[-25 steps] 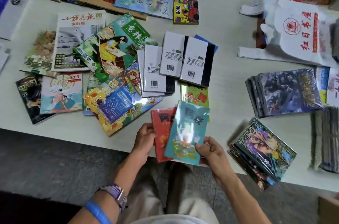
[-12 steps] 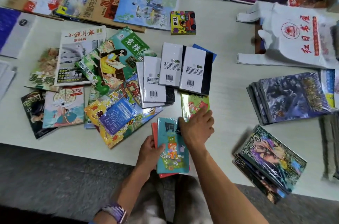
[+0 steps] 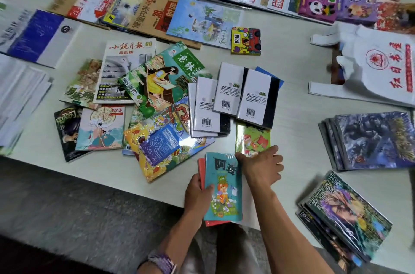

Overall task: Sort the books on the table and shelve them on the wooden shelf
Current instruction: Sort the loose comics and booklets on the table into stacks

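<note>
Your left hand (image 3: 198, 192) has its fingers curled around the near-left edge of the teal book (image 3: 223, 186), thumb on the cover, gripping it with the red book (image 3: 202, 170) beneath. Your right hand (image 3: 261, 167) lies with fingers extended, released, resting across the teal book's far corner and the green book (image 3: 252, 139). This small stack overhangs the tabletop (image 3: 296, 143) edge. Black-and-white paperbacks (image 3: 233, 98) lie just beyond; a manga stack (image 3: 345, 215) sits to your right.
</note>
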Action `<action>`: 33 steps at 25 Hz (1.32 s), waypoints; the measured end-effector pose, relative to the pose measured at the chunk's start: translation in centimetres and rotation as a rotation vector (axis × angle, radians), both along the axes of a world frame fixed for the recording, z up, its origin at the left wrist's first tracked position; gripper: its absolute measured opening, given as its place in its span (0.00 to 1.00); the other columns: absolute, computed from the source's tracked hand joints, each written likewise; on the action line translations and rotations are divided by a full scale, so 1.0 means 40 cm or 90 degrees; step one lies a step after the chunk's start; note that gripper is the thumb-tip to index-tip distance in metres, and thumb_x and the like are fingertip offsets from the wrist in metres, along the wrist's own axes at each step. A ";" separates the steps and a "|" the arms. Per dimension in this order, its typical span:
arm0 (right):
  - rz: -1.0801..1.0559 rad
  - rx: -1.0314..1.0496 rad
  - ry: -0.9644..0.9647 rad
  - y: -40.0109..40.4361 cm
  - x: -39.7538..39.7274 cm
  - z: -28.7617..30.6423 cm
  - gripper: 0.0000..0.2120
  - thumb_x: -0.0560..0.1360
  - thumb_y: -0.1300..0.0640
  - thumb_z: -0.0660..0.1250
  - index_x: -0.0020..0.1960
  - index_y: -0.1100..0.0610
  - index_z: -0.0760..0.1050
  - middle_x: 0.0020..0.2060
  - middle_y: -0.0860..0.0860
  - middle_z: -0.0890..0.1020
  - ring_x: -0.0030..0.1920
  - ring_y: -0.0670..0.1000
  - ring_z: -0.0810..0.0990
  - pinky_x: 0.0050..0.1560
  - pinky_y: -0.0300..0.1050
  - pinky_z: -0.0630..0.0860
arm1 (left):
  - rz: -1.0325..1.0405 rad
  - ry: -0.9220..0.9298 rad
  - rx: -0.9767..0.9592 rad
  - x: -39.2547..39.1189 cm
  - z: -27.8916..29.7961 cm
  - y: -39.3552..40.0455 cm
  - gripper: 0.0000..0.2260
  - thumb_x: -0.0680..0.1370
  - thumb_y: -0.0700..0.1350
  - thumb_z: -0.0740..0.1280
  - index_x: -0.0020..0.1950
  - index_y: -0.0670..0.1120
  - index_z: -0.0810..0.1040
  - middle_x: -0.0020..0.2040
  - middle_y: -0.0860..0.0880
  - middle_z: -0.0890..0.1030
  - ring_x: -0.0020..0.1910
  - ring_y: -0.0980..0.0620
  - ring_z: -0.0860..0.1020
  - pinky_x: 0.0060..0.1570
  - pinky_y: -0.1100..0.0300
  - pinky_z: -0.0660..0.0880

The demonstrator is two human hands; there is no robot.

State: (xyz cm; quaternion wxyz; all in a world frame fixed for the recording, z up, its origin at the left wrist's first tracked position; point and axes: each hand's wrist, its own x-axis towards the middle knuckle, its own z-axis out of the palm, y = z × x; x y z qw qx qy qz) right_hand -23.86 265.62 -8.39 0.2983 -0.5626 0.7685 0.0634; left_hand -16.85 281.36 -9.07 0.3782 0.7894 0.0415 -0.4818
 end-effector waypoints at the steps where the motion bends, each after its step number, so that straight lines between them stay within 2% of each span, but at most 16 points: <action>1: -0.024 0.015 -0.003 -0.017 -0.004 -0.003 0.50 0.62 0.39 0.81 0.72 0.60 0.60 0.66 0.62 0.71 0.66 0.65 0.70 0.62 0.61 0.71 | 0.003 -0.002 0.001 -0.002 -0.001 0.001 0.09 0.78 0.40 0.69 0.47 0.55 0.74 0.52 0.51 0.83 0.50 0.48 0.83 0.54 0.45 0.81; 4: -0.066 0.078 -0.084 -0.057 -0.036 -0.015 0.33 0.66 0.43 0.80 0.61 0.59 0.70 0.58 0.59 0.79 0.58 0.63 0.78 0.56 0.56 0.74 | 0.004 -0.005 -0.003 0.003 -0.005 0.007 0.09 0.77 0.40 0.69 0.48 0.55 0.75 0.52 0.51 0.84 0.50 0.49 0.83 0.54 0.47 0.81; 6: -0.109 0.099 -0.239 -0.069 -0.073 -0.025 0.15 0.73 0.51 0.76 0.52 0.59 0.77 0.52 0.60 0.85 0.47 0.59 0.81 0.50 0.55 0.78 | 0.006 0.005 -0.009 0.011 -0.008 0.010 0.09 0.77 0.40 0.70 0.48 0.54 0.76 0.51 0.52 0.84 0.48 0.50 0.84 0.52 0.50 0.82; 8: -0.173 0.103 -0.349 -0.071 -0.118 -0.017 0.06 0.76 0.58 0.74 0.47 0.59 0.79 0.49 0.62 0.86 0.42 0.57 0.82 0.47 0.57 0.81 | -0.011 0.019 -0.021 0.015 -0.012 0.008 0.10 0.77 0.39 0.70 0.49 0.54 0.77 0.50 0.54 0.85 0.47 0.52 0.84 0.51 0.51 0.82; 12: -0.273 0.061 -0.428 -0.025 -0.234 0.034 0.03 0.77 0.63 0.71 0.47 0.57 0.77 0.42 0.57 0.86 0.34 0.51 0.83 0.33 0.44 0.78 | -0.046 0.014 -0.034 0.018 -0.014 -0.001 0.11 0.76 0.39 0.71 0.52 0.54 0.78 0.51 0.53 0.85 0.48 0.52 0.84 0.53 0.50 0.81; 13: -0.299 0.039 -0.453 -0.009 -0.264 0.049 0.04 0.77 0.63 0.71 0.48 0.56 0.78 0.43 0.56 0.86 0.35 0.50 0.84 0.34 0.45 0.80 | -0.047 0.002 -0.029 0.018 -0.017 -0.006 0.11 0.76 0.39 0.71 0.51 0.54 0.77 0.51 0.53 0.85 0.48 0.52 0.84 0.52 0.50 0.81; 16: -0.327 0.035 -0.590 0.036 -0.319 0.084 0.09 0.76 0.61 0.72 0.56 0.55 0.79 0.51 0.55 0.88 0.48 0.54 0.87 0.51 0.51 0.83 | -0.041 -0.005 -0.035 0.013 -0.018 -0.039 0.11 0.77 0.39 0.70 0.49 0.56 0.77 0.50 0.55 0.85 0.47 0.53 0.84 0.52 0.51 0.82; 18: -0.313 0.119 -0.660 0.073 -0.304 0.090 0.14 0.74 0.59 0.72 0.59 0.57 0.79 0.51 0.56 0.88 0.50 0.56 0.87 0.49 0.48 0.84 | -0.040 -0.001 -0.040 0.014 -0.010 -0.073 0.11 0.78 0.39 0.69 0.49 0.57 0.77 0.49 0.57 0.84 0.48 0.53 0.84 0.52 0.51 0.81; 19: -0.291 0.163 -0.657 0.093 -0.289 0.085 0.14 0.74 0.60 0.72 0.59 0.58 0.78 0.51 0.57 0.88 0.49 0.56 0.87 0.46 0.46 0.84 | -0.041 -0.001 -0.045 0.016 -0.009 -0.093 0.11 0.78 0.39 0.68 0.50 0.57 0.77 0.49 0.57 0.84 0.47 0.53 0.84 0.52 0.52 0.81; 21: -0.197 0.226 -0.554 0.134 -0.252 0.062 0.09 0.78 0.61 0.69 0.58 0.58 0.77 0.52 0.60 0.87 0.48 0.57 0.86 0.45 0.48 0.83 | -0.073 -0.020 -0.048 0.024 -0.004 -0.127 0.11 0.79 0.39 0.66 0.55 0.54 0.79 0.49 0.55 0.84 0.45 0.55 0.83 0.46 0.58 0.79; 23: 0.044 0.221 -0.319 0.156 -0.228 0.036 0.09 0.81 0.54 0.66 0.57 0.58 0.74 0.54 0.57 0.84 0.50 0.58 0.83 0.48 0.51 0.79 | -0.163 -0.108 0.004 0.036 0.009 -0.140 0.10 0.78 0.41 0.66 0.58 0.51 0.79 0.47 0.54 0.83 0.42 0.57 0.80 0.36 0.65 0.73; 25: 0.303 0.153 -0.043 0.155 -0.223 0.028 0.16 0.80 0.42 0.61 0.53 0.55 0.73 0.51 0.54 0.82 0.51 0.58 0.80 0.44 0.49 0.73 | -0.234 -0.222 0.051 0.049 0.027 -0.130 0.11 0.77 0.42 0.67 0.59 0.49 0.79 0.50 0.51 0.80 0.45 0.54 0.77 0.40 0.64 0.69; 26: 0.359 0.126 0.022 0.147 -0.223 0.039 0.18 0.79 0.39 0.60 0.51 0.54 0.72 0.49 0.53 0.81 0.51 0.58 0.80 0.43 0.49 0.72 | -0.244 -0.259 0.048 0.055 0.036 -0.124 0.12 0.77 0.42 0.68 0.60 0.48 0.78 0.52 0.50 0.79 0.47 0.53 0.77 0.44 0.64 0.69; 28: 0.369 0.072 0.014 0.113 -0.216 0.058 0.18 0.78 0.39 0.61 0.51 0.54 0.73 0.49 0.53 0.83 0.50 0.58 0.81 0.45 0.49 0.76 | -0.214 -0.293 -0.003 0.079 0.065 -0.130 0.11 0.77 0.41 0.68 0.59 0.47 0.78 0.53 0.49 0.79 0.51 0.50 0.78 0.48 0.62 0.71; 30: 0.337 0.014 -0.077 0.040 -0.193 0.065 0.17 0.78 0.43 0.64 0.57 0.56 0.75 0.52 0.55 0.83 0.50 0.58 0.81 0.48 0.49 0.77 | -0.170 -0.318 -0.045 0.126 0.096 -0.165 0.12 0.78 0.40 0.68 0.61 0.46 0.77 0.56 0.48 0.79 0.54 0.49 0.78 0.53 0.57 0.75; 33: 0.211 -0.047 -0.214 -0.134 -0.104 0.062 0.22 0.76 0.49 0.69 0.66 0.58 0.73 0.60 0.57 0.81 0.56 0.59 0.80 0.50 0.46 0.72 | -0.156 -0.350 -0.014 0.219 0.119 -0.237 0.17 0.77 0.40 0.68 0.65 0.45 0.73 0.62 0.44 0.74 0.60 0.45 0.74 0.59 0.52 0.73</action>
